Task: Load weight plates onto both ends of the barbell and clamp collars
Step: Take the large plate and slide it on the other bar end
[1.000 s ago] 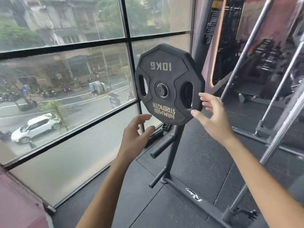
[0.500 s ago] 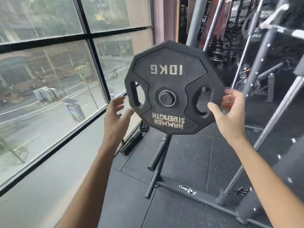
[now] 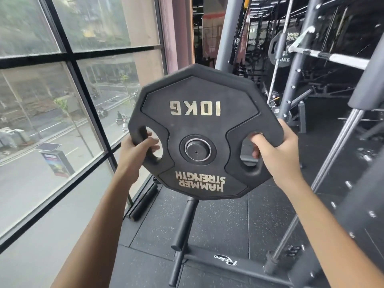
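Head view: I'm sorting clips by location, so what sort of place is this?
A gym, most likely: a weight plate on a storage stand, a barbell at upper right, and speckled rubber floor.

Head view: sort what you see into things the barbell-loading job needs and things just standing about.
Job: weight plate, held by left hand and right hand; barbell.
Standing about: plate rack; window; floor mats.
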